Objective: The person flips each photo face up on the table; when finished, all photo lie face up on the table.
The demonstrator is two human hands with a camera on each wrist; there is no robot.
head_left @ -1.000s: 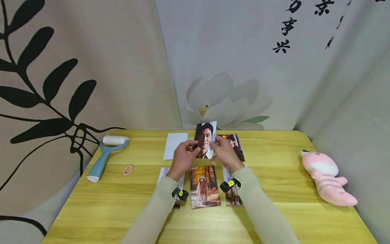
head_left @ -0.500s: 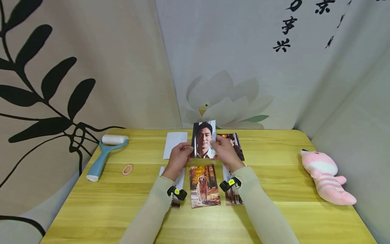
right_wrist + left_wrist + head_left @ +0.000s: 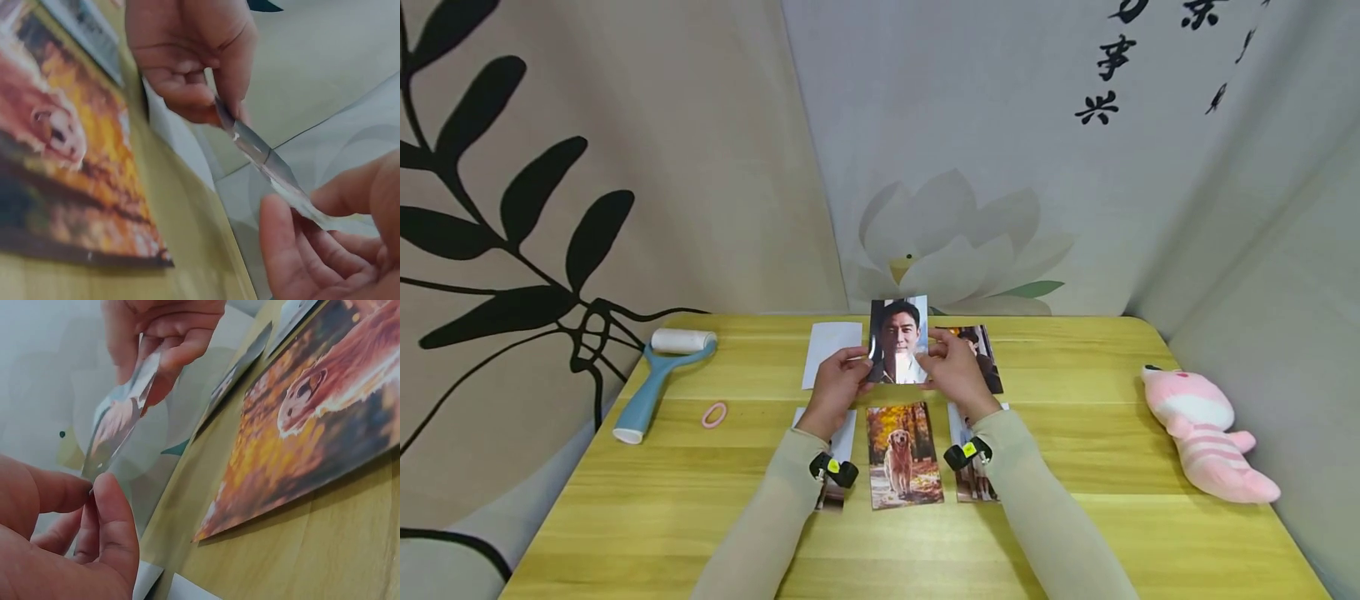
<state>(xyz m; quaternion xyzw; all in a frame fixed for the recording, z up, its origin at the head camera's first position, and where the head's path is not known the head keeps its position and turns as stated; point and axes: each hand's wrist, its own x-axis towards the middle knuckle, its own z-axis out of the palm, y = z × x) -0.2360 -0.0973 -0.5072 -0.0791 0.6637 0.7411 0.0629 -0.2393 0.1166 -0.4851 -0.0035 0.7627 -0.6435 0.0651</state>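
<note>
A portrait photo (image 3: 898, 333) is held upright or tilted back above the table's far part. My left hand (image 3: 835, 387) pinches its left edge between thumb and fingers. On the opposite edge, my right hand (image 3: 958, 375) pinches it the same way. The left wrist view shows the glossy photo (image 3: 119, 422) nearly edge-on between both hands. Below the hands lies a print of a dog among autumn leaves (image 3: 905, 457). A white rectangle (image 3: 823, 346) lies behind my left hand, and a photo of a dark-clothed person (image 3: 988, 371) is partly covered by my right.
Two more prints, a left one (image 3: 846, 437) and a right one (image 3: 976, 485), are partly hidden under the forearms. A blue-handled lint roller (image 3: 658, 387) and a pink ring (image 3: 714, 415) lie at left. A pink plush toy (image 3: 1202, 437) lies at right. Curtains hang behind the table (image 3: 1075, 533).
The left hand has shifted from the photo's lower front to its left edge. The portrait has moved slightly left and now faces the head camera more squarely, with glare on it.
</note>
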